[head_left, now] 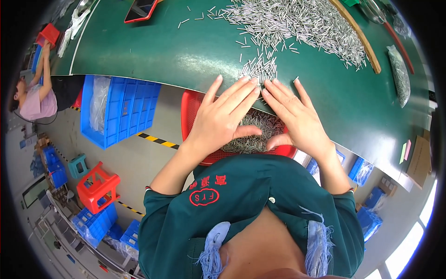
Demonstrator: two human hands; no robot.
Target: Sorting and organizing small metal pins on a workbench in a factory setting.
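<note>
My left hand [223, 114] and my right hand [297, 116] lie side by side at the near edge of the green table [153, 51], fingers stretched out and spread. Their fingertips touch or nearly touch a small group of short metal pins [261, 66] on the tabletop. Behind that group spreads a large pile of the same silvery pins [297, 23]. Below the edge, under my hands, sits a red basin [188, 111] holding a heap of pins [262, 128]. Both thumbs hang over the basin. Neither hand grips anything that I can see.
A wooden strip [360, 35] borders the pile's right side. Farther right lie a clear bag of pins [398, 76] and a red-handled tool [399, 46]. A red phone [141, 10] lies at the back left. Blue crates [123, 109] and a red stool [97, 186] stand left; another person [39, 95] works at far left.
</note>
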